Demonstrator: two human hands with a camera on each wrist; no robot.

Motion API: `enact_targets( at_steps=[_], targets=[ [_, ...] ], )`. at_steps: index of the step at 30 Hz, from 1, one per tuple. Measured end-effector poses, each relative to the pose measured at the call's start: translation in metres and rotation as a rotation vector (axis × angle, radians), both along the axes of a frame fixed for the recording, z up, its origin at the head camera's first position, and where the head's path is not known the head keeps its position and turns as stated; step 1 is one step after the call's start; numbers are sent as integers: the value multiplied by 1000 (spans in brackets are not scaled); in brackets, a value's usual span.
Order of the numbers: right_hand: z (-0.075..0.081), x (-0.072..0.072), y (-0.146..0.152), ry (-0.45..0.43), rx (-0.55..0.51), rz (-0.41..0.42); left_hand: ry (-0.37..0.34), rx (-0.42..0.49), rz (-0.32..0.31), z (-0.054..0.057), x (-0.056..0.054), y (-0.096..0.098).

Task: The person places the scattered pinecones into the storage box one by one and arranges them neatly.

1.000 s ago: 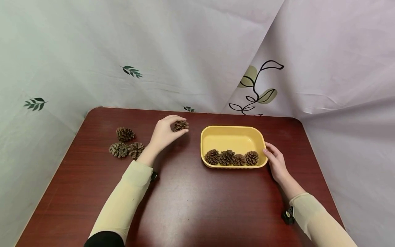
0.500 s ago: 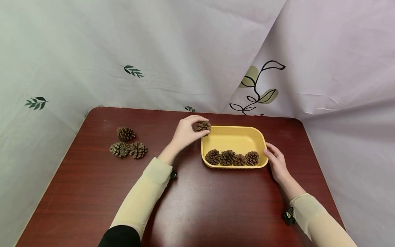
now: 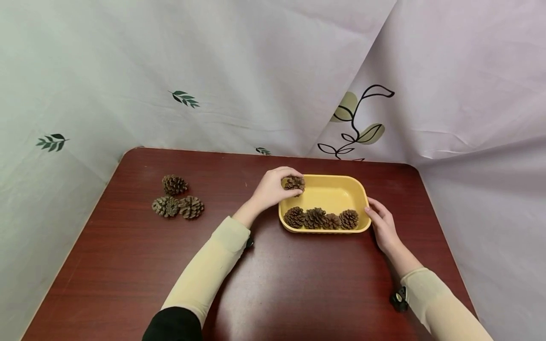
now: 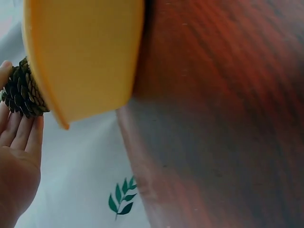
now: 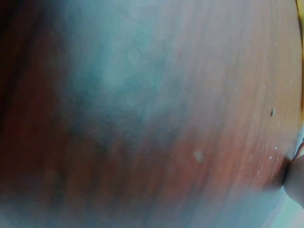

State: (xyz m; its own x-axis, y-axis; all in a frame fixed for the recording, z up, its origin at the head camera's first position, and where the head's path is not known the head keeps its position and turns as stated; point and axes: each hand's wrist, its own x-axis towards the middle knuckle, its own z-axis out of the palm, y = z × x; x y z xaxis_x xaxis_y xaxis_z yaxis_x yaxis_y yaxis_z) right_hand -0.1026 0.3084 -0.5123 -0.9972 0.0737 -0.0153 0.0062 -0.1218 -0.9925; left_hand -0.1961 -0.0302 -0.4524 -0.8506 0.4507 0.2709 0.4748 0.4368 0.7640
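My left hand (image 3: 275, 188) holds a brown pine cone (image 3: 295, 183) between thumb and fingers, over the back left corner of a yellow plastic tub (image 3: 328, 231). In the left wrist view that pine cone (image 4: 23, 90) shows at the tub's rim (image 4: 47, 95), with the fingers beneath it. Along the tub's near side lies a row of several pine cones (image 3: 314, 218). At the tub's right end my right hand (image 3: 383, 225) grips the rim, thumb on top and fingers outside. Only a sliver of that hand (image 5: 295, 183) appears in the right wrist view.
A cluster of three pine cones (image 3: 175, 185) sits on the left part of the dark red wooden table (image 3: 273, 284). White cloth (image 3: 256, 76) with printed leaves hangs behind the table's back edge and at both sides.
Carrying the pine cone, my left hand has moved right from the bare table to over the tub's back left corner. My right hand stays on the rim.
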Motion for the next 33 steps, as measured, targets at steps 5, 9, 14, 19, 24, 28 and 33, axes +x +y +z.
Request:
enact_targets(
  at_steps=[5, 9, 14, 19, 24, 28, 33],
  targets=[
    [0, 1, 0, -2, 4, 1, 1, -55, -45, -8, 1, 0],
    [0, 1, 0, -7, 14, -4, 28, -116, -93, -12, 1, 1],
    [0, 1, 0, -6, 10, -6, 76, -228, -160, -16, -2, 2],
    [1, 1, 0, -4, 9, -4, 124, -329, -203, -17, -4, 4],
    [1, 1, -1, -2, 7, -7, 163, -390, -226, -17, -4, 5],
    [1, 1, -1, -6, 12, -5, 179, -428, -228, -17, -3, 5],
    [0, 0, 0, -4, 16, -7, 199, -495, -239, -16, -4, 8]
  ],
)
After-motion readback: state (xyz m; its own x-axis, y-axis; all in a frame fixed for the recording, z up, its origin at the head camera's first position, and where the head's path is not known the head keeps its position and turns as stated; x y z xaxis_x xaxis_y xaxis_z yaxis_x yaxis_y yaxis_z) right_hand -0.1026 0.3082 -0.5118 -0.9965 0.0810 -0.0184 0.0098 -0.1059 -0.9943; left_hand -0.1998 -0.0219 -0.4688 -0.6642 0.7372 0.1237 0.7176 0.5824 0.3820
